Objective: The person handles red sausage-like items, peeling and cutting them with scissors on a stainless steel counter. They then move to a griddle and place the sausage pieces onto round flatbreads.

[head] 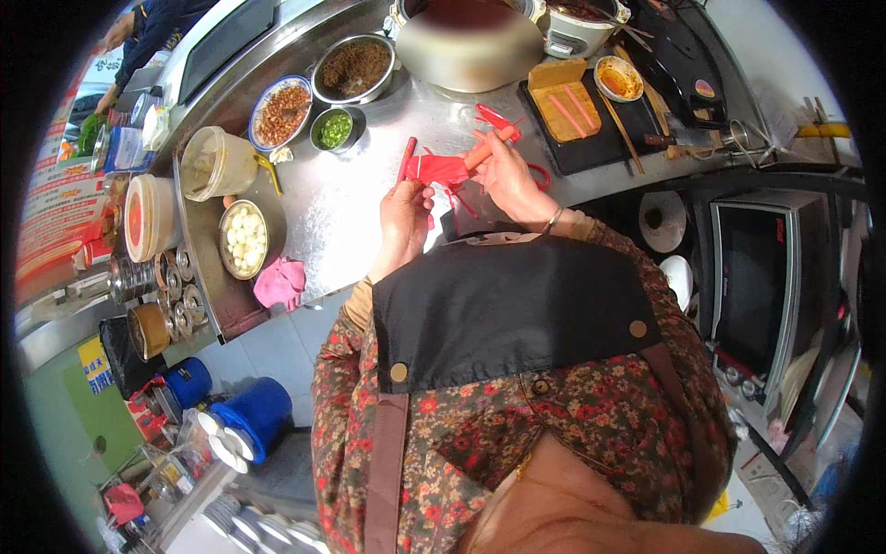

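Near the front of the stainless steel counter [339, 187], my left hand [406, 216] pinches the left end of a red plastic wrapper [439, 168]. My right hand [509, 176] holds pinkish sausages [490, 147] at the wrapper's other end. One red-cased stick [407, 158] stands beside the wrapper, above my left fingers. Strips of torn red casing [493, 118] lie beyond and around my right hand. Two thin sausage sticks [571, 113] lie on a small yellow board [557, 100], which rests on a black cutting board [595, 152].
Left on the counter are a bowl of peanuts [282, 114], chopped green onions [335, 130], a bowl of peeled eggs [246, 239], a tub [218, 166] and a pink cloth [279, 282]. A large pot [471, 59] stands at the back. Another person's arm [128, 59] shows upper left.
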`<state>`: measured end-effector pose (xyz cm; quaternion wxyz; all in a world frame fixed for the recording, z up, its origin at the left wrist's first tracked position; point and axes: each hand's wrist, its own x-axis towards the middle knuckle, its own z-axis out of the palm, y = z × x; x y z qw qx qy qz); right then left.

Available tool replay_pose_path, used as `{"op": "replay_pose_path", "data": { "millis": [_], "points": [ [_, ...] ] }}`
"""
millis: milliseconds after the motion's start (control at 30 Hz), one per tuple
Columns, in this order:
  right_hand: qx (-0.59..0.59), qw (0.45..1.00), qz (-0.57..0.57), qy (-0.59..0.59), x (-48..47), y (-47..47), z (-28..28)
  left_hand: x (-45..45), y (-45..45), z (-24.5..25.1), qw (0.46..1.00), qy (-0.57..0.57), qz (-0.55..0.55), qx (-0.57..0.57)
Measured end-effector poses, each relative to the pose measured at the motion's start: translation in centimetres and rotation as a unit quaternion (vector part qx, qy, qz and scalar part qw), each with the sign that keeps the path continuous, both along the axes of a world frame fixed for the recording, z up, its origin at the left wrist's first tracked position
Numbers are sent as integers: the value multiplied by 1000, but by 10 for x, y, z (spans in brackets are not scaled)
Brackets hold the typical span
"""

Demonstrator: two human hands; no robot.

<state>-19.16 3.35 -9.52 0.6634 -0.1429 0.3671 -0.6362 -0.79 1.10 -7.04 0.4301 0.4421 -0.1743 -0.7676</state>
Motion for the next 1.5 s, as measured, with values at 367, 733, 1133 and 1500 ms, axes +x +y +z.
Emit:
{"op": "replay_pose_path", "data": {
  "millis": [367,733,1133,1500],
  "points": [
    [77,994,-51,56,15,-6,-21,26,14,-69,992,21,61,104],
    [148,945,4,291,-44,-31,-69,80,49,-144,966,-14,204,158],
    [-160,733,124,650,-62,-71,-170,142,-38,-204,950,-214,217,64],
    [-36,394,205,895,-61,-39,-105,36,-86,-182,654,-650,-173,-346]
  ]
}}
